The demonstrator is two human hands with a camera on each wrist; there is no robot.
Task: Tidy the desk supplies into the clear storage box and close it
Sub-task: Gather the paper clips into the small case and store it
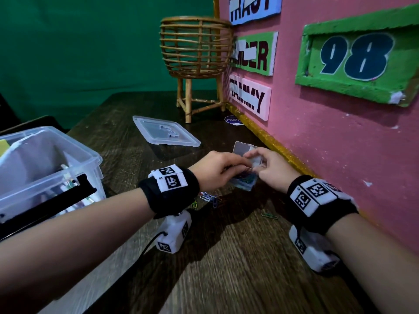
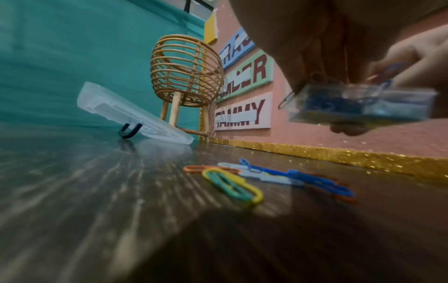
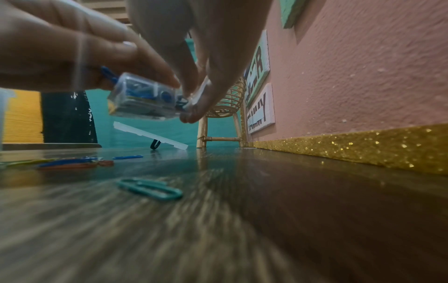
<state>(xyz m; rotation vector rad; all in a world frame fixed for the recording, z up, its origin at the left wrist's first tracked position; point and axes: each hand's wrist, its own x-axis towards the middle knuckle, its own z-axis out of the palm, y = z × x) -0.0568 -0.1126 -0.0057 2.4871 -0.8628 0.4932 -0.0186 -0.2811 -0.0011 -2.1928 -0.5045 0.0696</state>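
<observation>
A small clear paper clip case with its lid up is held just above the desk near the pink wall. My right hand grips the case at its right end. My left hand pinches paper clips at the case's open top; a blue one shows under its fingers. Loose coloured paper clips lie on the desk below my left wrist, and a green one lies near my right wrist. The clear storage box stands open at the left, with its lid lying apart on the desk.
A rattan basket on legs stands at the back against the pink wall with its gold glitter strip. The storage box holds papers and other supplies. A black clip props the lid up.
</observation>
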